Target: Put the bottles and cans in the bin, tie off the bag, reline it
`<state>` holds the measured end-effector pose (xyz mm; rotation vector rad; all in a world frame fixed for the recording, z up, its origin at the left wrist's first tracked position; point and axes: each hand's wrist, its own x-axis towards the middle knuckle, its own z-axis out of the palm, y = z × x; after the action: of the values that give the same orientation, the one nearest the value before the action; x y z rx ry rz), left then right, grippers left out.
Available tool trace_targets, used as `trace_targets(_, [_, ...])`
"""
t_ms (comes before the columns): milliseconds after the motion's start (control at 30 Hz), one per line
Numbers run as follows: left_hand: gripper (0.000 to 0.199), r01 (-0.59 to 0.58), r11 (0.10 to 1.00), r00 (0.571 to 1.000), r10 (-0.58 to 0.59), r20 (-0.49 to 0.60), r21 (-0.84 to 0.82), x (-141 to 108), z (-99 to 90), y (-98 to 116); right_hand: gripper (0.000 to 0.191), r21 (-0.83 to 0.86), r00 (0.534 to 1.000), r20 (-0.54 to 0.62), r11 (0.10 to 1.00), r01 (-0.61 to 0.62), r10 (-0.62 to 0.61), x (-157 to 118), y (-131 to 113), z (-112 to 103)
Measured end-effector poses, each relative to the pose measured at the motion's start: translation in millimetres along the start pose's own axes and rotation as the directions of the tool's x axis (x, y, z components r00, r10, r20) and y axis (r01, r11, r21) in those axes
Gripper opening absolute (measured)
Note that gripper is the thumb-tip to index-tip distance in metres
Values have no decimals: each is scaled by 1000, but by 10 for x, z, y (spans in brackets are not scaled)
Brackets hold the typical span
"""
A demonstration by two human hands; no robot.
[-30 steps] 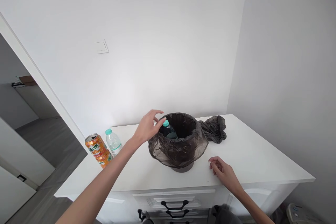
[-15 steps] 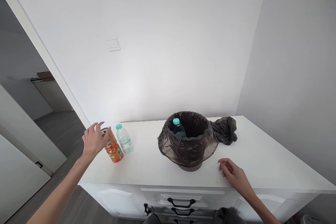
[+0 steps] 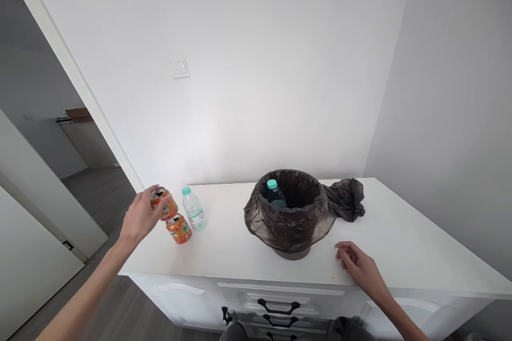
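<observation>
My left hand (image 3: 143, 213) is closed around the upper orange soda can (image 3: 171, 206), thumb on its near side. That can is tilted and raised just above a second orange soda can (image 3: 180, 230), which stands upright on the white cabinet top. Beside the cans stands a clear plastic bottle (image 3: 194, 211) with a teal cap. My right hand (image 3: 360, 266) rests at the cabinet's front, fingers loosely curled and holding nothing. Left of it is a trash bin (image 3: 292, 254) lined with a black plastic bag (image 3: 288, 232). Another teal-capped bottle (image 3: 276, 193) leans inside the bin.
A bunched black plastic piece (image 3: 351, 200) lies behind and right of the bin. The white cabinet top (image 3: 236, 256) meets a wall at the back, with a light switch (image 3: 180, 68) above. Black drawer handles (image 3: 279, 307) stick out below the front edge. A doorway is at left.
My left hand has closed on the upper soda can and lifted it slightly off the lower one. My right hand has stayed in place. The view has shifted a little.
</observation>
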<state>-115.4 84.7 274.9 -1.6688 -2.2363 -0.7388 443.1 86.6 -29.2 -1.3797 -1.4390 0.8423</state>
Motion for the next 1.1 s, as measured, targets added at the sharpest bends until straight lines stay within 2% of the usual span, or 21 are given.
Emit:
trace_targets(100, [61,-55,998,987,49,-156,-35,-95,-358,281,32,5,1000,-1,1000,4,-4,8,18,2])
trace_targets(200, [64,-117,984,953,74,-295,-132,-246,-661,687,33,7,1000,-4,1000,9,-9,17,33,3])
trace_targets(267, [67,-171,962,940,95,-327,-214,-344,-772,969,34,10,1000,-5,1000,12,-12,19,32,3])
trace_targets(367, [66,-252,911,942,154,-298,-327,-444,-782,1323,34,13,1000,-9,1000,15,-15,15,7,3])
trace_targets(467, [59,-285,804,956,203,-210,-521,-496,-656,1605,35,14,1000,-15,1000,15,-15,10,-34,3])
trace_targets(567, [56,-296,668,948,294,-123,-682,-539,-483,1906,36,23,1000,-16,1000,12,-12,10,-69,3])
trace_targets(633, [58,-305,610,923,378,-69,-731,-552,-356,2142,38,25,1000,-13,1000,14,-14,14,-82,2])
trace_targets(733, [60,-339,554,852,524,2,-761,-503,-104,2520,39,28,1000,-7,999,18,-18,24,-92,2])
trace_targets(867, [62,-402,566,746,658,101,-719,-335,382,2932,42,42,1000,-13,999,20,-19,44,-109,5])
trace_targets(967, [62,-486,598,694,708,135,-637,-228,687,3077,45,48,999,-31,999,22,-21,60,-123,8])
trace_targets(1033, [62,-528,605,695,711,106,-596,-179,768,3063,46,48,999,-33,999,20,-19,66,-127,8])
trace_targets(1100, [55,-548,620,737,675,26,-561,-131,745,2946,45,44,1000,-26,999,15,-14,67,-127,6])
